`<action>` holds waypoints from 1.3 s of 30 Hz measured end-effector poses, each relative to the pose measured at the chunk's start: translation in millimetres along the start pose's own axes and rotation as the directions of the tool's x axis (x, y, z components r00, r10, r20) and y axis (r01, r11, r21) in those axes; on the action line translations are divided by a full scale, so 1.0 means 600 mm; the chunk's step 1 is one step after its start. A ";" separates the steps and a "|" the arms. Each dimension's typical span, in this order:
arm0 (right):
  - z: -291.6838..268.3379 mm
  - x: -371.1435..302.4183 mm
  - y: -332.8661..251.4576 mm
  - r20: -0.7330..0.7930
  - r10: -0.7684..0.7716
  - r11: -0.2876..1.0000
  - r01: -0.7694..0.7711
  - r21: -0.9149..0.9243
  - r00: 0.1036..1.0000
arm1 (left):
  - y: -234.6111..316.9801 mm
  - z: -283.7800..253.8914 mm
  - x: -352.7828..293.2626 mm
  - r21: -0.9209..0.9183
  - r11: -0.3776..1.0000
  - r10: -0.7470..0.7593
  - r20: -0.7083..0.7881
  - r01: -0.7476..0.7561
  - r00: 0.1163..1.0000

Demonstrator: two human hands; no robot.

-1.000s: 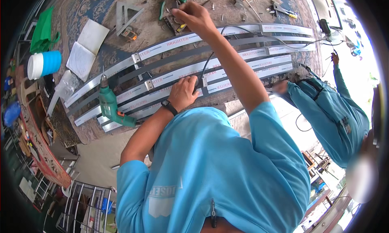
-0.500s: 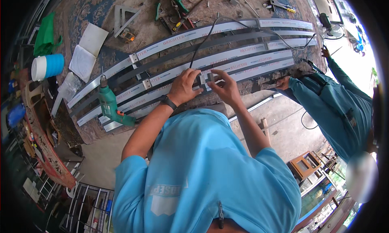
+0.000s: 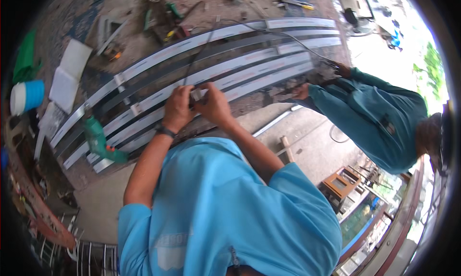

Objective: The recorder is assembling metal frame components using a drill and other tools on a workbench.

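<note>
My left hand (image 3: 178, 110) and my right hand (image 3: 216, 107) are close together over the long metal strips. Between their fingertips is a small grey metal piece (image 3: 197, 95), pinched from both sides; blur and fingers hide its exact shape. The strips (image 3: 261, 81) lie side by side across the table, most faced with white printed film. Two small pale blocks, one of them a square block (image 3: 136, 108), sit on the strips left of my hands. A green power drill (image 3: 98, 140) lies across their left ends, its bit pointing away from me.
A dark cable (image 3: 200, 53) crosses the strips behind my hands. Green-handled pliers (image 3: 173, 9), a set square (image 3: 109, 36) and other tools lie further back. At left are papers (image 3: 70, 74) and a blue-and-white jug (image 3: 28, 97). A co-worker (image 3: 370, 113) leans at the table's right end.
The whole view has swung, so the table and its things sit further left. My hands have drawn closer together around the small metal piece. The co-worker's far hand has come down by the table end.
</note>
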State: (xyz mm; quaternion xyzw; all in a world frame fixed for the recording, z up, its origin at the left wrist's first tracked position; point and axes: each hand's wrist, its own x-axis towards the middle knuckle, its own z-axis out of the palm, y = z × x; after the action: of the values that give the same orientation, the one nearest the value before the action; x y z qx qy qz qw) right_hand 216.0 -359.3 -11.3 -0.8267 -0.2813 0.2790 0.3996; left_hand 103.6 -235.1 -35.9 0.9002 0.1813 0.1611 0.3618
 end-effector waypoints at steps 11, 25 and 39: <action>-0.016 0.014 -0.009 0.013 0.008 0.998 -0.007 -0.064 1.000 | 0.005 0.002 0.009 -0.077 0.997 -0.016 0.025 0.018 1.000; -0.007 0.023 0.043 -0.067 -0.040 0.984 0.028 -0.177 0.997 | -0.007 0.001 0.008 -0.066 0.997 0.043 0.041 -0.041 0.998; -0.021 0.019 0.053 -0.058 0.129 0.992 -0.129 0.018 0.990 | 0.009 0.014 0.021 0.036 0.997 -0.069 0.042 0.068 0.997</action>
State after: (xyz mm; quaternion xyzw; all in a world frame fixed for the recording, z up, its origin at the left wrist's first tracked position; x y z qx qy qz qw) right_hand 240.2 -374.2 -33.4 -0.8481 -0.2133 0.2818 0.3948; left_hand 119.4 -238.5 -35.8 0.9029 0.2068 0.1258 0.3552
